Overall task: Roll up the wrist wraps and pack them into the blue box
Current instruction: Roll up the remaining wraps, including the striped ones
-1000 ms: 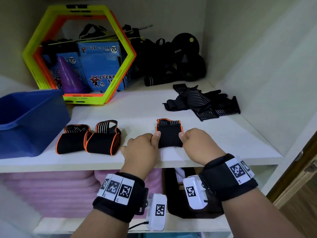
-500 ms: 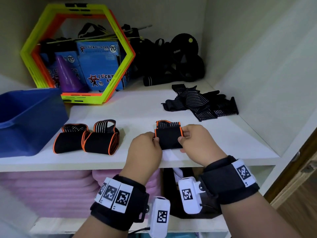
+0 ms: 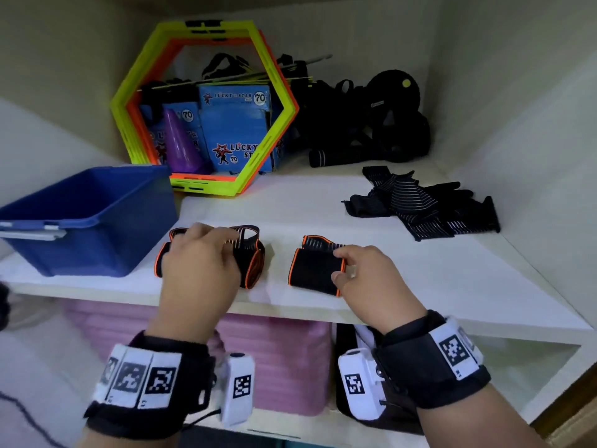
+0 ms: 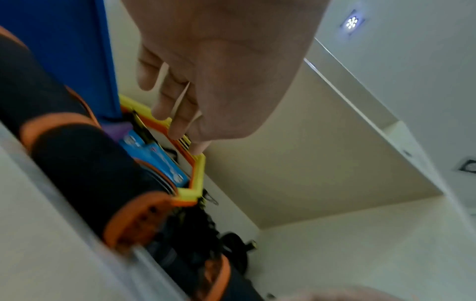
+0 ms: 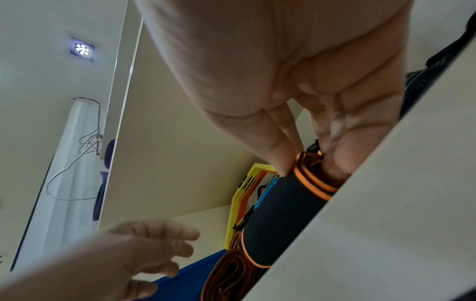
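Note:
The blue box [image 3: 90, 218] stands open at the left of the white shelf [image 3: 420, 286]. Right of it lie two rolled black wraps with orange edging [image 3: 253, 263], side by side. My left hand [image 3: 210, 244] hovers over them with its fingers [image 4: 165, 108] loosely extended; in the left wrist view they stay clear of the rolls [image 4: 77, 163]. My right hand [image 3: 342, 266] pinches the right end of a third rolled wrap [image 3: 313, 266] on the shelf near the front edge. The right wrist view shows thumb and fingers [image 5: 278, 160] clamped on that roll's [image 5: 280, 207] orange-edged end.
A pile of loose black striped wraps [image 3: 420, 205] lies at the back right. Yellow and orange hexagon rings [image 3: 281, 130], blue cartons [image 3: 235, 130], a purple cone [image 3: 181, 147] and black gear [image 3: 381, 124] fill the back. Pink mats [image 3: 284, 360] sit below the shelf.
My left hand has let go of the third wrap and moved left over the two finished rolls. My right hand still holds the third roll, which has shifted slightly.

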A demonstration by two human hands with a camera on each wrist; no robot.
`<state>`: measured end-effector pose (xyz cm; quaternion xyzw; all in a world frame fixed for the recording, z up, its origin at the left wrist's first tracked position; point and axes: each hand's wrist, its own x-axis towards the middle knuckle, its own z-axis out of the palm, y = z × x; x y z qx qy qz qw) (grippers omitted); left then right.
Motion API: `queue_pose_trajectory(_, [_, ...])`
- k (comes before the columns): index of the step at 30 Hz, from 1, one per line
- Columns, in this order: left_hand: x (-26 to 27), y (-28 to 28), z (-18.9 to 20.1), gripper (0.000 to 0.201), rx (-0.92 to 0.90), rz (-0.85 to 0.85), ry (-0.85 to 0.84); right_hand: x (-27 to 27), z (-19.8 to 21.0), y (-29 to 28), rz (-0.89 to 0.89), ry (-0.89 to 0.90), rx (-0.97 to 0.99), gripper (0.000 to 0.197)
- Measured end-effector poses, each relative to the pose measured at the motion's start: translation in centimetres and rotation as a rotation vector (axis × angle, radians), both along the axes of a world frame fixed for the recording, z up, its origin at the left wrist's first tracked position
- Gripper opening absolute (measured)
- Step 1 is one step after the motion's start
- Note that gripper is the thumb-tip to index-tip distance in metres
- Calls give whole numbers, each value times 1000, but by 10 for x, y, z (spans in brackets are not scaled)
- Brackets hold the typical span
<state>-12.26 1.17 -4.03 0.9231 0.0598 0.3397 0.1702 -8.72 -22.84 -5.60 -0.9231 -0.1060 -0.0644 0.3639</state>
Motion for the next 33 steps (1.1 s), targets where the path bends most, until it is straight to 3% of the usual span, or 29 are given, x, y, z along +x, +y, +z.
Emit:
queue_pose_trajectory(5, [9,75,-14,39,26,112,242,2,1,29,81,17,-36,43])
queue_pose_trajectory(15, [13,93,-13,24,114,205,274,2,5,69,164,9,-70,44])
queue_pose_trajectory(18, [2,83,-10,25,47,25,59,3,5,75,165,11,-80,44])
queue_pose_trajectory(21, [-6,70,-13,37,123,-208,84,6,4,80,164,13,-91,44])
queue_pose_trajectory(24, [-2,67,-22,40,216,-183,202,8,3,82,160,14,-107,44])
queue_pose_trajectory(29, [5,75,-21,37,206,-170,218,6,5,82,148,33,-96,44])
queue_pose_trajectory(33, [12,73,2,39,221,-241,184,2,15,69,135,61,-5,47])
